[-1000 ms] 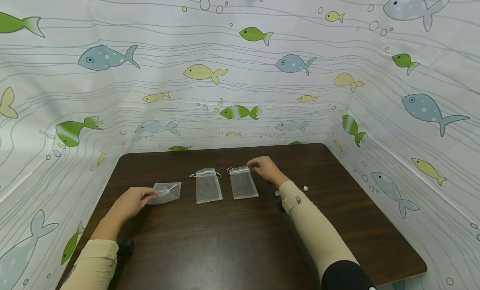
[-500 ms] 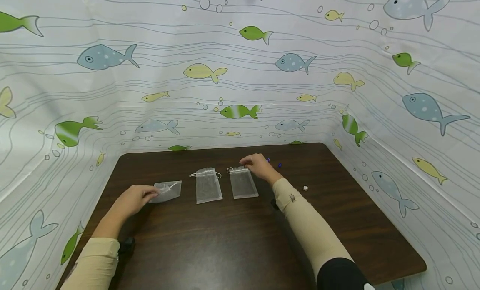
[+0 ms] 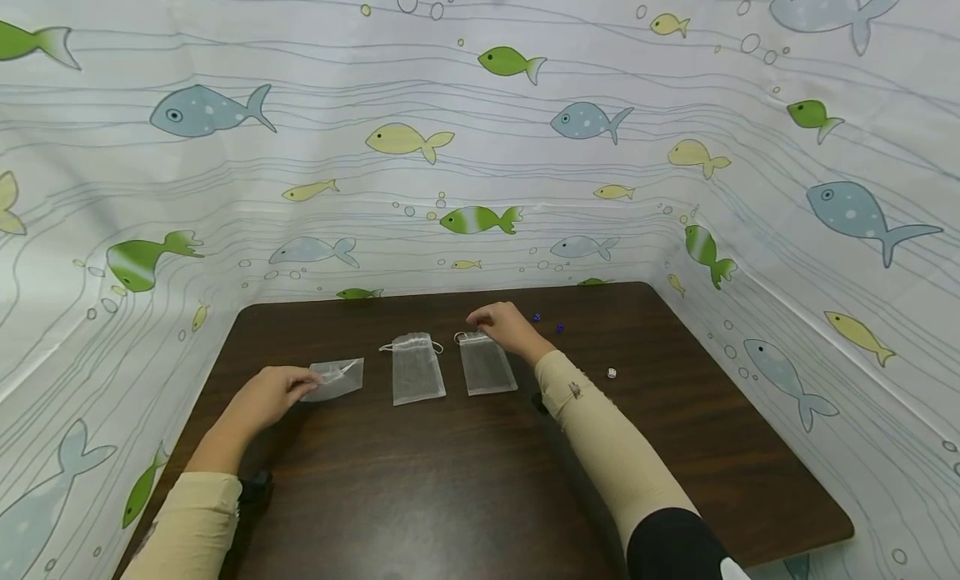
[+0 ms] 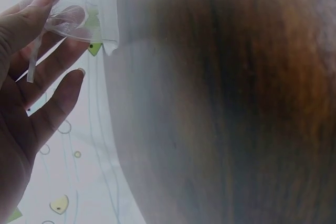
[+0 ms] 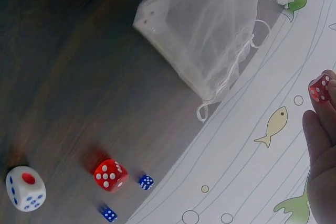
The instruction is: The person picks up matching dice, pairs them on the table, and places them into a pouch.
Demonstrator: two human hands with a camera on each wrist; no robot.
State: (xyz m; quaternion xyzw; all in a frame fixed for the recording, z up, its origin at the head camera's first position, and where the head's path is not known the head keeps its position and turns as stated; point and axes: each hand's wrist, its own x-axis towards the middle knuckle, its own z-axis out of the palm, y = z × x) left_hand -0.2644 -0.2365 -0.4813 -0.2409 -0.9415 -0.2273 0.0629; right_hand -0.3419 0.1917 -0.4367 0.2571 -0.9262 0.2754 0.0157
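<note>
My left hand [image 3: 264,397] pinches a small sheer drawstring pouch [image 3: 343,378] at the left side of the table. In the left wrist view its thumb and a finger grip the clear pouch material [image 4: 107,11], while other fingers spread loosely. A red die [image 5: 319,88] with white pips is held in the fingertips of my right hand [image 3: 507,327]. That hand is over the top end of the right-hand white mesh pouch [image 3: 489,367]. A middle mesh pouch [image 3: 417,372] lies flat, between the other two.
Right of my right hand lie a white die [image 3: 612,372] and two small blue dice, one blue die [image 5: 146,182] near the far edge. The right wrist view adds another red die [image 5: 110,175]. A fish-print sheet [image 3: 480,172] walls the dark table [image 3: 420,488].
My right hand has moved left across the top of the right-hand pouch, uncovering a blue die behind it. A white die near the forearm is now hidden. The left hand stays nearly still.
</note>
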